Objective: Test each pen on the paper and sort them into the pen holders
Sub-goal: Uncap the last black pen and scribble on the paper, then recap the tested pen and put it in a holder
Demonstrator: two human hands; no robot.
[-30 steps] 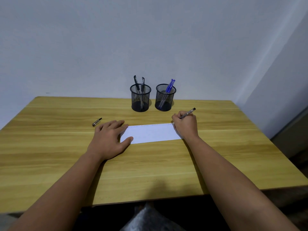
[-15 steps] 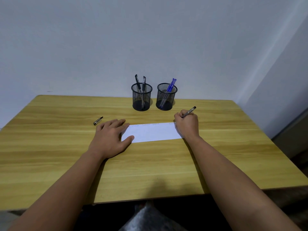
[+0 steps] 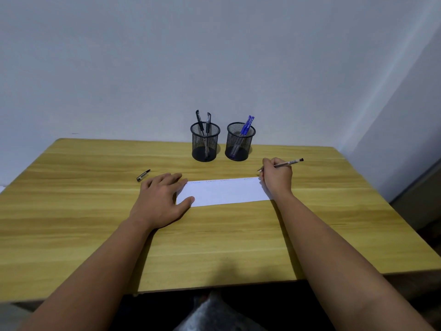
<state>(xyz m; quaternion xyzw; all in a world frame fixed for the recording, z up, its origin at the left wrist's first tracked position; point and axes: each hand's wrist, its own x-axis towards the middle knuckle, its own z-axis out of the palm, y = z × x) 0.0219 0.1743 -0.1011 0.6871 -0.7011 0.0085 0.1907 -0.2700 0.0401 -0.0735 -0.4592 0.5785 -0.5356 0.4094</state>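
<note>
sorted: four pens in two holders (image 3: 205, 142)
left: right hand (image 3: 276, 179) gripping pen (image 3: 287, 163)
left hand (image 3: 161, 199): flat on paper (image 3: 224, 192)

On the wooden bench (image 3: 95, 235) a white strip of paper (image 3: 224, 192) lies crosswise, with faint scribbles along its far edge. The left hand (image 3: 162, 199) lies flat, fingers straight, pressing the paper's left end. The right hand (image 3: 276, 177) rests at the right end and pinches an uncapped pen (image 3: 286, 163), its tip just past the paper's far right corner. A black pen cap (image 3: 143, 175) lies left of the left hand. At the back stand two black mesh holders: the left holder (image 3: 205, 144) has two black pens (image 3: 202, 123), the right holder (image 3: 239, 143) blue pens (image 3: 247, 125).
</note>
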